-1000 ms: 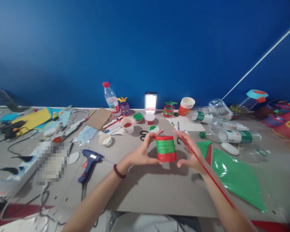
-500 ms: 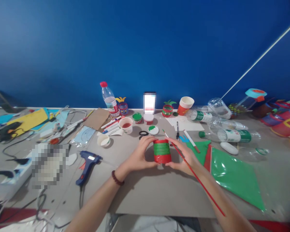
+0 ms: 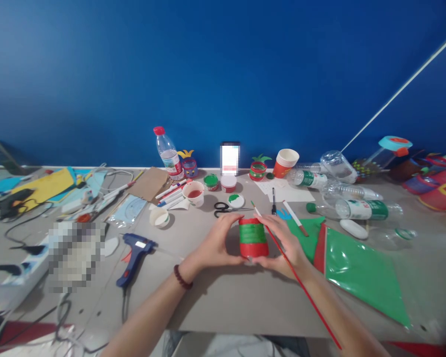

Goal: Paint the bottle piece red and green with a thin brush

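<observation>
Red-green-red banded cup (image 3: 253, 239), roughly upright; slim red-handled paintbrush (image 3: 296, 276) slanting beside it, green-tipped.

On the gray bench (image 3: 223, 307) at left, a blue glue gun (image 3: 135, 255); lies with its handle toward the near edge. Farther left, a white power strip (image 3: 19, 285) with black plugs (image 3: 34, 249). Against the blue wall (image 3: 223, 74), a red-capped bottle (image 3: 169, 156) and, to its right, an upright phone (image 3: 230, 158) with a bright, pixelated screen; beyond that, a stack of paper cups (image 3: 283, 166). Near the middle, black-handled scissors (image 3: 229, 209). At right, clear plastic bottles (image 3: 360, 209) lying on their sides; nearer, a glossy green packet (image 3: 364, 272).
</observation>
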Motion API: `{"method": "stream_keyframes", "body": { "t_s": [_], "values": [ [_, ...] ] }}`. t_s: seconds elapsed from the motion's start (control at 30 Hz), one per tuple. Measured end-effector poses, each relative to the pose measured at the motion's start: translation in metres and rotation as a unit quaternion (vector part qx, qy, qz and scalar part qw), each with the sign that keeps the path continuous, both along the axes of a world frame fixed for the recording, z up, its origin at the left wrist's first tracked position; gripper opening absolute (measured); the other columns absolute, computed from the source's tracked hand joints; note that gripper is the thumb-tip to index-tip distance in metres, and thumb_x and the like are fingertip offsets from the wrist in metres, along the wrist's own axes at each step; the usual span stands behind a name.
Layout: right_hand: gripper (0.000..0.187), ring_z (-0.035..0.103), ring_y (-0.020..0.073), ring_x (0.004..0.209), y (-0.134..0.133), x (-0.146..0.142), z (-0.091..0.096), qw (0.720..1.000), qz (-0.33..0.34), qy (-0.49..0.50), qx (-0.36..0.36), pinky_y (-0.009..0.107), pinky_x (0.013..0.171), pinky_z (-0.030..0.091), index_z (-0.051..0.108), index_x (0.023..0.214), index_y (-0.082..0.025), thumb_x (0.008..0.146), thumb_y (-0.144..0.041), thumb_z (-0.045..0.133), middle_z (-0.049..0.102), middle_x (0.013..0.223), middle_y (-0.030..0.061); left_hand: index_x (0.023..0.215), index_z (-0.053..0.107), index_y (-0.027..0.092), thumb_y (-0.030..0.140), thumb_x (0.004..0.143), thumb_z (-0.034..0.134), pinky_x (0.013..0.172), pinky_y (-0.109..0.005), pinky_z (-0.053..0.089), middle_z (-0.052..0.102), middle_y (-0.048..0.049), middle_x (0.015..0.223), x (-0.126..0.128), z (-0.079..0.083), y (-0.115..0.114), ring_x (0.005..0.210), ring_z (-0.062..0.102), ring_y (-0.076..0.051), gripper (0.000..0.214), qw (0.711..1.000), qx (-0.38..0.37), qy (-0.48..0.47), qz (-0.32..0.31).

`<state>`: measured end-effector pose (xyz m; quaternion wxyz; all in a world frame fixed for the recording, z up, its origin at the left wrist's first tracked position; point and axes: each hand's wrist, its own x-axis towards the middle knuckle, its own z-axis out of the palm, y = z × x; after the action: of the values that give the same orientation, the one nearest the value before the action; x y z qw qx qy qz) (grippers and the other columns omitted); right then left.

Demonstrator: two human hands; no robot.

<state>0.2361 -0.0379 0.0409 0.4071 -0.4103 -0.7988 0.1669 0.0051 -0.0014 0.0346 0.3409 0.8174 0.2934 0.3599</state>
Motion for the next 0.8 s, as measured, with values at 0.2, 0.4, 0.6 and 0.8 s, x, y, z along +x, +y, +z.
{"method": "stream_keyframes", "body": {
  "t_s": [0.2, 0.4, 0.6, 0.8],
  "values": [
    [0.092, 0.054, 0.0325, 0.126, -0.0005, -0.0018, -0.0004, 1.0, 0.007, -0.022, 0.016, 0.047, 0.103, 0.051, 0.042, 0.148, -0.029, 0.069, -0.055, 0.081, 0.061, 0.134, 0.0119, 0.146, 0.036, 0.028, 0.054, 0.07, 0.082, 0.111, -0.054, 0.037, 0.046, -0.0143, 0.143, 0.0023, 0.0, -0.0027, 0.132, 0.044, -0.035, 0.093, 0.999, 0.029, -0.024, -0.016],
    [0.055, 0.058, 0.0292, 0.123, -0.0013, 0.0027, 0.0059, 0.991, -0.004, 0.128, -0.05, 0.043, 0.102, 0.05, 0.06, 0.132, -0.029, 0.084, -0.055, 0.067, 0.066, 0.126, 0.0095, 0.145, 0.038, 0.029, 0.051, 0.071, 0.083, 0.109, -0.053, 0.04, 0.049, -0.0138, 0.142, 0.0028, 0.002, -0.0041, 0.13, 0.048, -0.034, 0.09, 0.999, -0.028, -0.032, -0.014],
    [0.02, 0.068, 0.0164, 0.077, 0.0008, 0.0064, 0.0054, 0.96, -0.01, 0.27, -0.073, 0.031, 0.074, 0.058, 0.074, 0.103, -0.028, 0.097, -0.027, 0.056, 0.073, 0.096, 0.004, 0.146, 0.036, 0.028, 0.045, 0.074, 0.082, 0.112, -0.053, 0.037, 0.046, -0.0141, 0.144, 0.0033, -0.0012, -0.0022, 0.133, 0.045, -0.034, 0.087, 0.998, -0.025, -0.048, -0.015],
    [0.024, 0.063, 0.0159, 0.066, 0.003, -0.0003, 0.0072, 0.955, -0.005, 0.293, -0.041, 0.029, 0.061, 0.054, 0.073, 0.089, -0.023, 0.099, -0.027, 0.051, 0.068, 0.075, 0.003, 0.147, 0.033, 0.03, 0.034, 0.08, 0.077, 0.112, -0.054, 0.036, 0.047, -0.0135, 0.145, 0.0046, -0.002, -0.0025, 0.133, 0.044, -0.033, 0.081, 0.999, 0.007, -0.045, -0.025]
  ]
}}
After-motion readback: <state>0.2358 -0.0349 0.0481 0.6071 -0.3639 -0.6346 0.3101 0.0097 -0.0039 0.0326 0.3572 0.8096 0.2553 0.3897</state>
